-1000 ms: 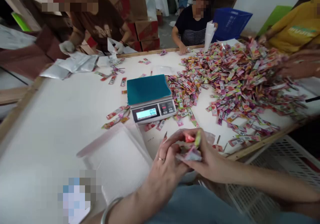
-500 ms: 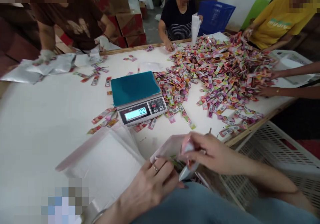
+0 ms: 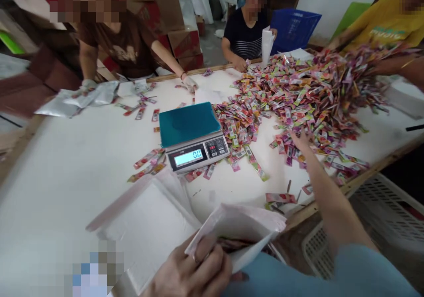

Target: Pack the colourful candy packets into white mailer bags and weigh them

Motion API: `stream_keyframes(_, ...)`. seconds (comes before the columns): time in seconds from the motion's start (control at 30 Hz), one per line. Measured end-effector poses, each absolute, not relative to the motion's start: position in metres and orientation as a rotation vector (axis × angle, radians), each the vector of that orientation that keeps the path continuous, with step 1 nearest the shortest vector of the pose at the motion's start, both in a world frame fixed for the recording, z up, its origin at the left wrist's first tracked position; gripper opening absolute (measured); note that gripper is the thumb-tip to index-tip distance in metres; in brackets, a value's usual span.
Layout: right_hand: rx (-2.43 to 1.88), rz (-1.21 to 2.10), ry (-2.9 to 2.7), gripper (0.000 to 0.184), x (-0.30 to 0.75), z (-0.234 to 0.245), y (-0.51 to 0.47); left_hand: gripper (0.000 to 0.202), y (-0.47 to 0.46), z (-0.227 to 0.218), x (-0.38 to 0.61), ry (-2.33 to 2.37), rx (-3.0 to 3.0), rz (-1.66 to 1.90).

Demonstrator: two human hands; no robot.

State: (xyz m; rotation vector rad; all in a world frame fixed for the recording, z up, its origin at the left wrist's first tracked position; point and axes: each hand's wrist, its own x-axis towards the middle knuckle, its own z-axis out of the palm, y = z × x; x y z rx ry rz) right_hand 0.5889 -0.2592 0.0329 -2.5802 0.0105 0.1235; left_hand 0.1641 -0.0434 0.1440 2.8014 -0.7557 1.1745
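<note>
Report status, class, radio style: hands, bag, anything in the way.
Left hand gripping open bag, packets inside. Right hand open at near edge of packet pile. Nothing visibly blocking it.

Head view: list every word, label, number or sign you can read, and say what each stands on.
"0.0": display of the scale.
Keypad: too small to read.
Packets: print too small and blurred.
Brown shirt, yellow shirt, carton, blue crate: markings too blurred to read.
</note>
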Motion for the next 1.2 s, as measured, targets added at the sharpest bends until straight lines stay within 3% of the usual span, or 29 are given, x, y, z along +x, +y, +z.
stream_keyframes(0.13,-2.669,0.256,-0.373,0.063,0.591,-0.033,-0.209,0.029,-0.043,0.142,0.167,-0.719,2.826,1.201)
stream_keyframes(0.27,-2.569,0.398,-0.867,0.057,0.557,-0.068,-0.202,0.021,-0.047,0.134,0.173,-0.845,2.688,1.183)
stream_keyframes(0.37,-2.43,0.515,-0.954,0.067,0.553,-0.066,-0.203,0.016,-0.05,0.126,0.173,-0.914,2.622,1.175)
stream_keyframes(0.5,-2.545,0.385,-0.494,0.093,0.554,-0.046,-0.141,0.014,-0.057,0.125,0.173,-0.91,2.635,1.101)
stream_keyframes(0.67,-2.744,0.273,-1.011,0.072,0.52,-0.049,-0.1,0.019,-0.058,0.133,0.172,-0.894,2.679,1.044)
stream_keyframes(0.87,-2.528,0.515,-1.39,0.062,0.518,-0.038,-0.227,0.045,-0.052,0.119,0.171,-0.896,2.6,1.153)
stream_keyframes(0.93,-2.421,0.382,-1.317,0.061,0.519,-0.023,-0.26,0.038,-0.053,0.109,0.171,-0.782,2.547,1.291)
stream_keyframes(1.03,-2.427,0.22,-1.171,0.079,0.502,-0.014,-0.271,0.014,-0.059,0.1,0.168,-0.373,2.456,1.4)
stream_keyframes(1.13,-2.706,0.15,-1.07,0.107,0.468,-0.03,-0.248,0.02,-0.063,0.1,0.163,-0.044,2.329,1.126)
stream_keyframes(1.2,-2.84,0.059,-1.04,0.091,0.449,-0.046,-0.232,0.03,-0.061,0.103,0.161,-0.075,2.308,0.935)
